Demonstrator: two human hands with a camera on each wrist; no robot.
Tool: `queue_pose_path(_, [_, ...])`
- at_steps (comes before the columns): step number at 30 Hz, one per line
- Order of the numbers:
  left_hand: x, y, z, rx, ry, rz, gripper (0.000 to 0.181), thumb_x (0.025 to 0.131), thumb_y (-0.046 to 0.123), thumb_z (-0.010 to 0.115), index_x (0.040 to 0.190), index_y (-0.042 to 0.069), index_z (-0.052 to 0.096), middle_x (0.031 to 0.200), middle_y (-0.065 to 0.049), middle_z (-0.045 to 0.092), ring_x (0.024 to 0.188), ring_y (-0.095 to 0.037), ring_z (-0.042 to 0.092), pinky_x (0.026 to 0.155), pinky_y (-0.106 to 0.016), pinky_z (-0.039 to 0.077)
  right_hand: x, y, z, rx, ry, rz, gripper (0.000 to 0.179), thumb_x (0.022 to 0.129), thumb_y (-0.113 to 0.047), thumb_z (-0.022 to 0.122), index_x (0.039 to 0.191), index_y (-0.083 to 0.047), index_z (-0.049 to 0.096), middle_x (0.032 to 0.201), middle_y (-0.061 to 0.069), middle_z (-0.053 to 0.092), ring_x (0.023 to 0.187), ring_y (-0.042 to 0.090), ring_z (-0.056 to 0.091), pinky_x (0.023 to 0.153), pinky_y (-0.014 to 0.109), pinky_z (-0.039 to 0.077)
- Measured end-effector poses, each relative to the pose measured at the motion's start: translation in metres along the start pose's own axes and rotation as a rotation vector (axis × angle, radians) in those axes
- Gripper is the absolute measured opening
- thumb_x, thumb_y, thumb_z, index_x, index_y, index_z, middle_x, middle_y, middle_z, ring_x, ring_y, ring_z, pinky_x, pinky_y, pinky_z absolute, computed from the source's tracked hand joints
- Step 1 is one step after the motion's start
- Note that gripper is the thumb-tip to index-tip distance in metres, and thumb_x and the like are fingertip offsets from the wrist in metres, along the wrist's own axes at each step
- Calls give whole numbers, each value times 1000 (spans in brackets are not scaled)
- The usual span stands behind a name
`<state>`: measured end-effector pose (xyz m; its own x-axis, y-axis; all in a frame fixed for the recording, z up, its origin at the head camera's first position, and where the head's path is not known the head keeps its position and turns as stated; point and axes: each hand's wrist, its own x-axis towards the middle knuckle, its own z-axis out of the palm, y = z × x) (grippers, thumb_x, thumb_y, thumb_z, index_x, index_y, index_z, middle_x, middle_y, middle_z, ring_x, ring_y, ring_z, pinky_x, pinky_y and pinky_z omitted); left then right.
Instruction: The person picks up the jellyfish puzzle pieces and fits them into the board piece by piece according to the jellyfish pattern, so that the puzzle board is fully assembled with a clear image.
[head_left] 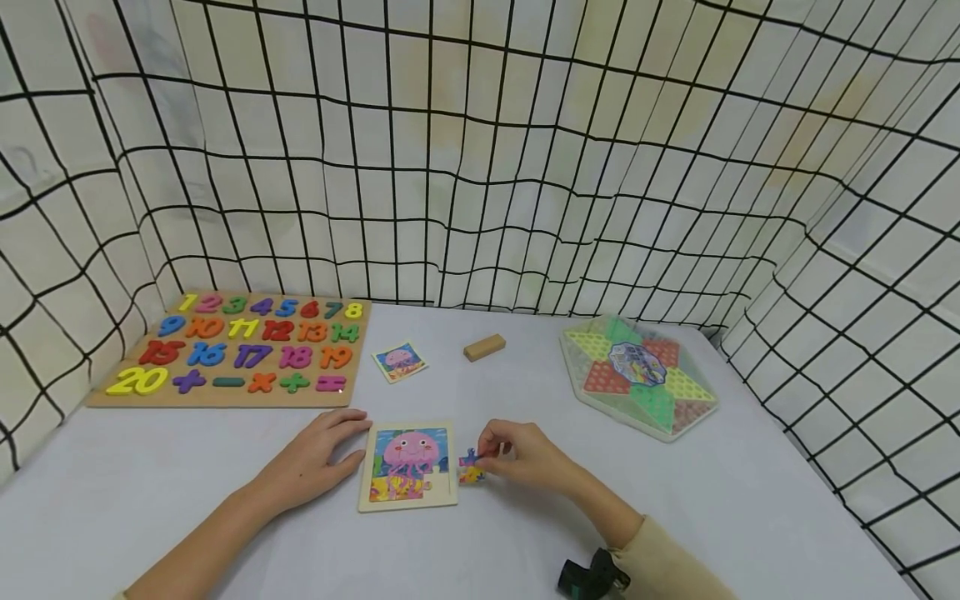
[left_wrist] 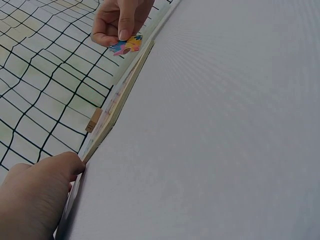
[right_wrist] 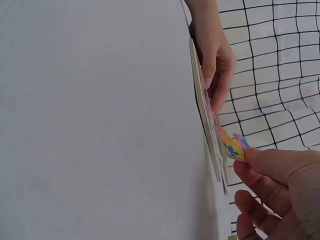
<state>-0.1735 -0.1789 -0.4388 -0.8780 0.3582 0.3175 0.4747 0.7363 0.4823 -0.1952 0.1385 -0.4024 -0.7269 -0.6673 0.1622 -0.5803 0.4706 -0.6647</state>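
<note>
Puzzle piece (head_left: 470, 467) pinched in right hand (head_left: 525, 456) fingertips, just beside jigsaw tray (head_left: 407, 500) right edge (bottom-right slot open); left hand (head_left: 315, 458) flat, fingers straight, bracing tray's left edge, likely against sliding

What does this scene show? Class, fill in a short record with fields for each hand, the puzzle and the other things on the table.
left hand: rests flat against the puzzle's left edge
right hand: pinches a puzzle piece at the puzzle's right edge
puzzle: pink jellyfish picture, gap at lower right
other things: number board, small picture card, wooden block, hexagonal game board
</note>
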Motion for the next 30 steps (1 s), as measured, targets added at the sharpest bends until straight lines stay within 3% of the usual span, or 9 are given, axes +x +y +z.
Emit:
queue_pose_path(17, [-1,2,-1,6,13,11,38,84,17,66,119,3,59,125,-10,51,120,-32,43,97,-51,38,15,-8,24,78,-41,-47,17,86,-10,64,102,-12,59,80,-7,59,70,5,49,63,19,44])
queue_pose_path(25, [-1,1,0,5,16,19,39,84,17,66,119,3,59,125,-10,51,120,-32,43,97,-50,37,14,-32,25,89,-31,-58,17,85,0,62,102,-1,58,78,6,60,64,8,44,57,17,39])
queue_pose_path(30, [0,-1,1,5,13,20,38,84,17,66,119,3,59,125,-10,51,120,-32,43,97,-50,37,17,-21,31,90,-38,-53,18,85,-5,63,102,-7,58,76,-2,59,64,4,46,56,16,41])
